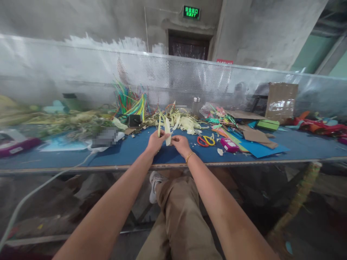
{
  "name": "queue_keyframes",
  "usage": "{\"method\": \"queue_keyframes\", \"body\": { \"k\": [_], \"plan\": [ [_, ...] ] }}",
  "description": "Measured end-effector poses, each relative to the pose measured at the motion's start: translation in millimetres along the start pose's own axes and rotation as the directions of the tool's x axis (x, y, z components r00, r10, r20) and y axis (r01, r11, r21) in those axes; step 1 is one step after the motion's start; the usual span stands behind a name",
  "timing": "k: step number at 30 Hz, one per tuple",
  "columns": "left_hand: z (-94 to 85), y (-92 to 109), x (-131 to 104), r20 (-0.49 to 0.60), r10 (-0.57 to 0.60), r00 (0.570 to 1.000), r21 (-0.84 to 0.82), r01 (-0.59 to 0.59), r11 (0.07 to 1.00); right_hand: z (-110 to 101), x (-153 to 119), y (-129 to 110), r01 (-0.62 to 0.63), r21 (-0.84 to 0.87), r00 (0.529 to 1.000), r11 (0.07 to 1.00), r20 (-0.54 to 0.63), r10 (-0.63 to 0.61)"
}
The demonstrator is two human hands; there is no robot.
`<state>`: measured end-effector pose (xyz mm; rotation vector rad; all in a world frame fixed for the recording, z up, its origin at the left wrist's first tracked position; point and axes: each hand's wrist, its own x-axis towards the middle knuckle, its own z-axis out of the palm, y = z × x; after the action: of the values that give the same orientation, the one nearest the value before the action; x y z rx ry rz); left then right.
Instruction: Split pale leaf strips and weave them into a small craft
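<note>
Above the front part of the blue tabletop (130,151), my left hand (156,142) pinches pale yellow-green corn husk strips (167,130). One strip stands up between the two hands and another rises over the left fingers. My right hand (181,143), with a gold bracelet at its wrist, has its fingers closed at the lower edge of the same husk. The exact grip of its fingertips is partly hidden. Just behind the hands lies a heap of loose husk pieces (189,124). Scissors (206,141) with red and yellow handles rest to the right.
Further right are a purple box (229,144), blue paper (267,148) and cardboard pieces (257,136). Colourful stems (130,103) and a steel bottle (196,105) stand at the back. A phone (104,137) with a white cable lies left. A perforated metal screen (162,77) borders the table.
</note>
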<state>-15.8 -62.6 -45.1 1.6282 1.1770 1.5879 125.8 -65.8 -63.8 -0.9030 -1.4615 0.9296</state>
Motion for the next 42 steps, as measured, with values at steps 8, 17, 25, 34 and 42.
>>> {"method": "queue_keyframes", "body": {
  "k": [8, 17, 25, 34, 42],
  "plan": [
    [0.4, -12.6, 5.8, 0.017, 0.051, 0.999, 0.024, -0.051, 0.998, 1.0, 0.0, 0.0, -0.007, 0.037, 1.0, 0.999, 0.019, 0.006],
    [1.8, -4.5, 3.6, -0.052, -0.103, 0.993, -0.021, 0.102, 0.995, 0.3, -0.2, -0.5, 0.012, 0.056, 0.999, 0.998, 0.029, -0.013],
    [2.6, 6.5, -4.0, 0.099, -0.14, 0.985, -0.049, 0.145, 0.988, -0.2, -0.8, -1.7, 0.017, 0.033, 1.0, 0.999, 0.016, -0.018],
    [2.0, 1.2, -1.8, 0.067, -0.05, 0.997, 0.012, 0.049, 0.999, 1.1, -2.9, -5.4, 0.01, 0.082, 0.999, 0.997, 0.031, -0.012],
    [-0.4, 0.0, 0.8, -0.024, -0.01, 1.0, 0.058, 0.011, 0.998, 1.4, -1.9, -7.0, -0.057, 0.056, 0.998, 0.997, -0.013, 0.058]
  ]
}}
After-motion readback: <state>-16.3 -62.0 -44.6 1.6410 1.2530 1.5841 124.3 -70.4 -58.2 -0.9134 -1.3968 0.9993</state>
